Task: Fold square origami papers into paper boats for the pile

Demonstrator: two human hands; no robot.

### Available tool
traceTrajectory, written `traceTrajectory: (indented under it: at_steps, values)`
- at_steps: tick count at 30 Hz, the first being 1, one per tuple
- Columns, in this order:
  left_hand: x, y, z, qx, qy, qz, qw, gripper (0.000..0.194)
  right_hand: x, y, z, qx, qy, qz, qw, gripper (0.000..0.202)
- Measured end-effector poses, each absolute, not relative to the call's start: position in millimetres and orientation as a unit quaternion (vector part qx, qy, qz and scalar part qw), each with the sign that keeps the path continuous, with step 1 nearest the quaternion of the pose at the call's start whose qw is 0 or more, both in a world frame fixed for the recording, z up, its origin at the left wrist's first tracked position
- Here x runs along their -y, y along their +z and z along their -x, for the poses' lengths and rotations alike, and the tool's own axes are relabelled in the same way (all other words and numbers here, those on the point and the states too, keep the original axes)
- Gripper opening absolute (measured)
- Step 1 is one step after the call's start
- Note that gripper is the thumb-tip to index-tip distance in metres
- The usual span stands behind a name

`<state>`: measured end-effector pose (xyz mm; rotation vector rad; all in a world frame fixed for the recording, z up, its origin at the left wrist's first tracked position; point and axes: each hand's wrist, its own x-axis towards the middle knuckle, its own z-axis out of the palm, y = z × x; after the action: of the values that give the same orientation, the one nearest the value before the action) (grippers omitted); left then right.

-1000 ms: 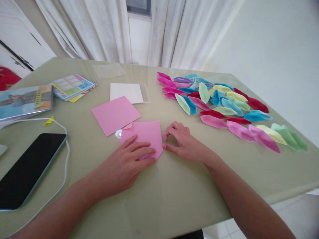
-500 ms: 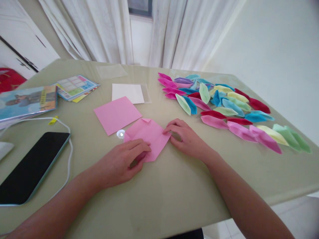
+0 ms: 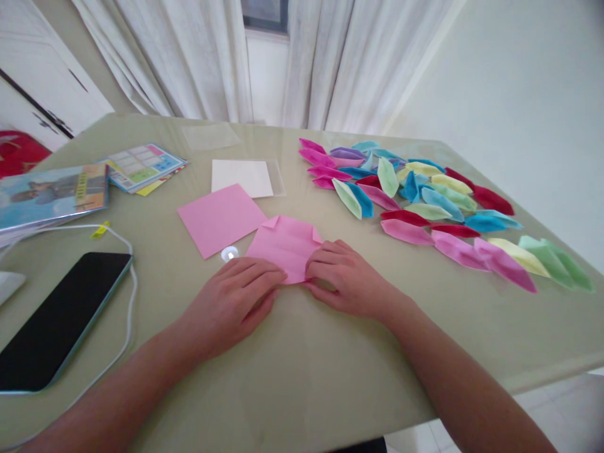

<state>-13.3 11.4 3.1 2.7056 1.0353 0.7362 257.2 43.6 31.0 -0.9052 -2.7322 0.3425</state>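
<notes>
A pink sheet of origami paper (image 3: 287, 242) lies on the table between my hands, with small corners folded in along its far side. My left hand (image 3: 240, 292) presses on its near left edge, fingers close together. At the near right edge, the fingers and thumb of my right hand (image 3: 342, 277) pinch the paper. My fingertips hide part of the near edge. Just beyond and to the left lies a flat pink square (image 3: 221, 220), overlapping a stack of white paper (image 3: 241, 177). A small shiny round disc (image 3: 229, 253) sits beside my left hand.
Many folded paper boat shapes (image 3: 410, 195) in several colours spread over the right side of the table. At left are a black-screened phone (image 3: 61, 321), a white cable (image 3: 134, 289), a booklet (image 3: 51, 195) and printed cards (image 3: 146, 165). A clear sleeve (image 3: 211, 135) lies farther back.
The pink paper has turned so its folded corners face away from me. My right hand has moved nearer and gripped the near edge; my left hand has shifted slightly along the paper.
</notes>
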Motion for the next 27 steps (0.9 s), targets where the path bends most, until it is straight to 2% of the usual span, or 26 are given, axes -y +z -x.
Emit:
traceTrajectory:
  at_steps: [4, 12, 18, 27]
  values:
    - [-8, 5, 12, -0.311, 0.228, -0.918, 0.094, 0.017, -36, 29, -247, 0.947, 0.143, 0.255, 0.137, 0.020]
    - [-12, 6, 16, -0.333, 0.221, -0.907, 0.134, 0.016, -41, 31, -253, 0.949, 0.180, 0.230, 0.115, 0.014]
    - [-9, 5, 10, -0.377, 0.235, -0.878, 0.180, 0.014, -40, 30, -252, 0.932, 0.200, 0.275, 0.125, 0.010]
    - [-5, 9, 6, -0.400, 0.230, -0.869, 0.178, 0.009, -39, 33, -254, 0.950, 0.166, 0.238, 0.116, 0.013]
